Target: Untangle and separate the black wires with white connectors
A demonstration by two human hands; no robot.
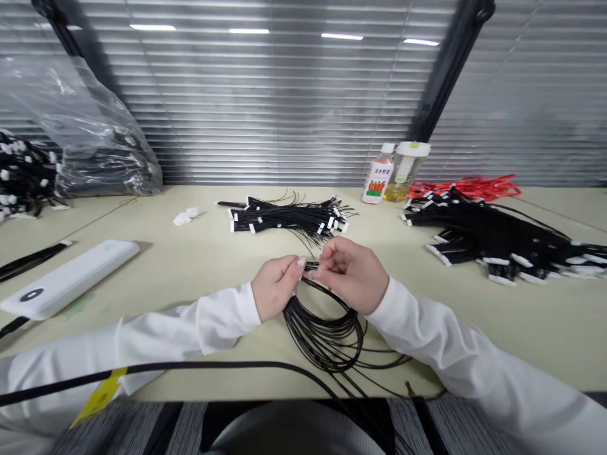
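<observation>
A looped bundle of thin black cables (327, 341) lies at the table's front middle, its loose ends trailing over the front edge. My left hand (279, 285) pinches the top of the loops between thumb and fingers. Close beside it on the right, my right hand (353, 273) has its thumb and fingertips together at the same cables. The strands between the fingertips are partly hidden. Just beyond both hands lies a pile of black cables with white connectors (294, 216).
A white power bank (71, 278) and a clear plastic bag (109, 151) are at left. White scraps (186, 216) lie left of centre. A bottle (378, 175), a lidded cup (405, 170), red strips (469, 188) and black connector cables (493, 234) stand or lie at right. A thick black cable (227, 364) crosses in front.
</observation>
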